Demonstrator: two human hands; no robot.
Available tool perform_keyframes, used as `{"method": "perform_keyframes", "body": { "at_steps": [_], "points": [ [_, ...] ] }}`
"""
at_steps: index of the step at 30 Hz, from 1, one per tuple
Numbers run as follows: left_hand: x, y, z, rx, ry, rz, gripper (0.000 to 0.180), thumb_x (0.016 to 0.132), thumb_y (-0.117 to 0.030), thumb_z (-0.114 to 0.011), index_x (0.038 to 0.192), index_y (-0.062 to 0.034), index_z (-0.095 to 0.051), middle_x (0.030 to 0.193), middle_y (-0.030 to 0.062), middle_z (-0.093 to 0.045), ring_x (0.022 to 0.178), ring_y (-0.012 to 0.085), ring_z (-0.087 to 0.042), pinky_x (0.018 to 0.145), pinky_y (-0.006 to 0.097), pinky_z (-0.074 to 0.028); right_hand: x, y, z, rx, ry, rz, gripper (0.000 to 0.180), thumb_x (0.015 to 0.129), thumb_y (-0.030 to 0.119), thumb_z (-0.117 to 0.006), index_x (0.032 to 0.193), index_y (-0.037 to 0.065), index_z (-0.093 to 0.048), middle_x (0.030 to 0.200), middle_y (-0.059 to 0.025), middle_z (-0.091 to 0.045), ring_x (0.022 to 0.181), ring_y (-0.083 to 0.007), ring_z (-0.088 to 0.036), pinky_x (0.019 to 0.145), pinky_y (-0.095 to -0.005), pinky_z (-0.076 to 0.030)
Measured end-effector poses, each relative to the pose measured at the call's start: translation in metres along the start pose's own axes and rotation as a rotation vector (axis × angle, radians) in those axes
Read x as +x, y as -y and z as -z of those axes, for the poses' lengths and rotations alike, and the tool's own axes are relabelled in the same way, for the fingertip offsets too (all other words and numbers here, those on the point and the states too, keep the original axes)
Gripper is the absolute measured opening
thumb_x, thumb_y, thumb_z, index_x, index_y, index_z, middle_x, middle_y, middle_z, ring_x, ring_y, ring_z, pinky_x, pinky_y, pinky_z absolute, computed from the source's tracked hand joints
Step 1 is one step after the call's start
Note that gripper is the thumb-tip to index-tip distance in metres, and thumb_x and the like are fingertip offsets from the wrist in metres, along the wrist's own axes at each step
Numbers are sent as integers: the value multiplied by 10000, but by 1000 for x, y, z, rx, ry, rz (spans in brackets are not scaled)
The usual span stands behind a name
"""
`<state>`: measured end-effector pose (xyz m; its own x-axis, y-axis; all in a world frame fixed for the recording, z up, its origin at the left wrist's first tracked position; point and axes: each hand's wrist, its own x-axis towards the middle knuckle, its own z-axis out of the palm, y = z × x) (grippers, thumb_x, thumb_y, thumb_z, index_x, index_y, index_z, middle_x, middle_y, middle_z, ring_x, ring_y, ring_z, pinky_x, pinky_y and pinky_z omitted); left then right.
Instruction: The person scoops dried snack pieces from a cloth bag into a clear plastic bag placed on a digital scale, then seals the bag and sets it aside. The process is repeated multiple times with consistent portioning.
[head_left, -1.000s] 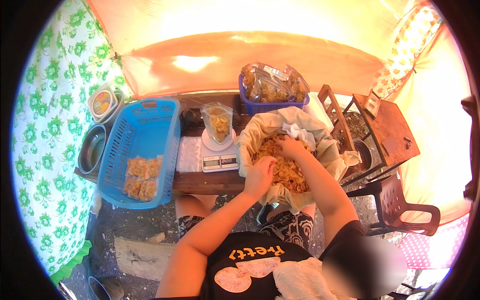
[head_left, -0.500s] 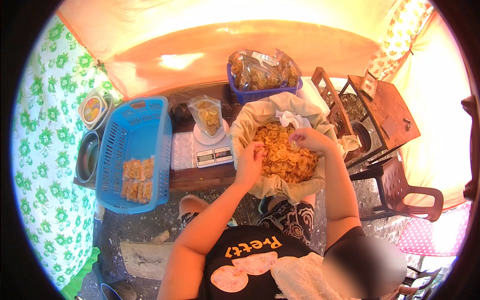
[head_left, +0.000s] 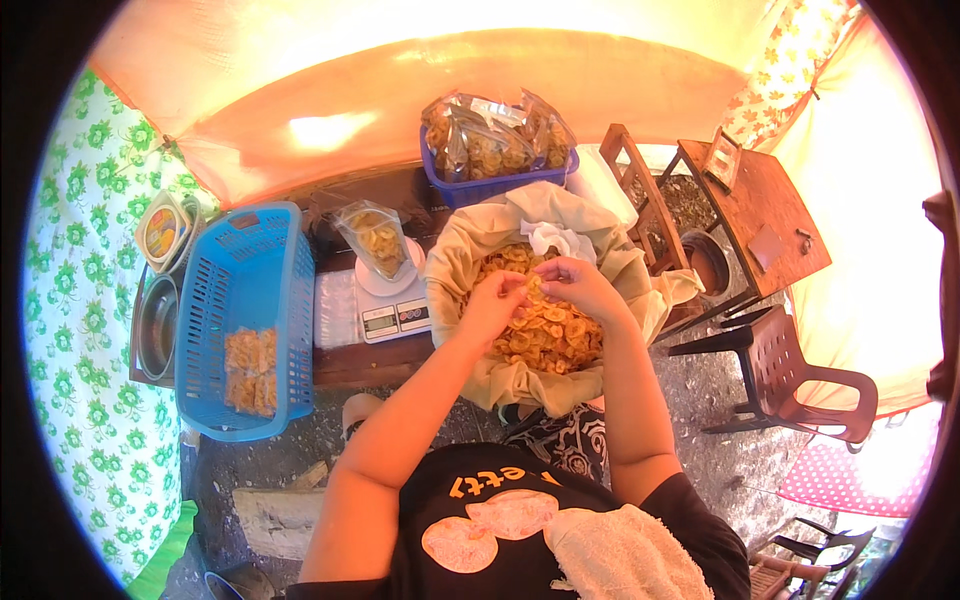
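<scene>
Chips (head_left: 548,335): golden, round, heaped in cloth-lined basin (head_left: 470,250).

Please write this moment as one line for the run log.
left hand: on yellow fried chips | right hand: same chips | clear chip bag on white scale

Our left hand (head_left: 492,305) and right hand (head_left: 580,285) hide the chips (head_left: 545,335) beneath them; whether the fingers pinch any, we cannot tell. Behind the chips, the scale (head_left: 395,310) display is too small to read.
</scene>
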<state>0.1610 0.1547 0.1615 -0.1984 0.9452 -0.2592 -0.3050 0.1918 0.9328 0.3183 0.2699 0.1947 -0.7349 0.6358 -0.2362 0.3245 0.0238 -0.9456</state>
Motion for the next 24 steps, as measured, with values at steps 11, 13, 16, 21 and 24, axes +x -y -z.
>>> {"method": "perform_keyframes", "body": {
  "at_steps": [11,13,16,21,24],
  "points": [
    [-4,18,8,-163,14,2,176,934,-120,-581,1055,8,-589,940,42,-615,858,126,-622,772,245,-527,-9,-13,-22,-121,-117,82,256,872,118,-640,1092,-12,-637,898,-87,-682,807,-139,-645,728,-277,-512],
    [-5,23,6,-145,13,-45,182,936,-129,-584,1057,6,-596,957,45,-627,874,131,-629,791,256,-531,-14,-18,-29,-160,-186,37,281,871,131,-639,1115,-8,-635,934,-101,-686,846,-156,-649,745,-283,-511],
    [-7,28,4,-86,36,-103,181,929,-109,-589,1068,8,-598,974,56,-643,877,135,-638,796,259,-532,-21,-25,-34,-154,-212,121,328,857,126,-634,1159,2,-616,994,-122,-681,906,-184,-652,779,-302,-514],
    [-14,29,-4,165,17,-262,192,914,-51,-589,1096,12,-594,978,71,-664,858,116,-637,758,243,-518,-24,-35,-46,-111,-287,143,349,832,112,-628,1164,7,-609,990,-125,-681,918,-199,-656,800,-311,-515],
    [-25,28,-7,329,-8,-328,242,884,-3,-592,1126,-2,-590,992,81,-666,846,121,-638,745,251,-507,-25,-40,-53,-112,-318,141,345,816,113,-632,1144,7,-614,985,-122,-682,918,-199,-657,802,-311,-515]
  ]
}}
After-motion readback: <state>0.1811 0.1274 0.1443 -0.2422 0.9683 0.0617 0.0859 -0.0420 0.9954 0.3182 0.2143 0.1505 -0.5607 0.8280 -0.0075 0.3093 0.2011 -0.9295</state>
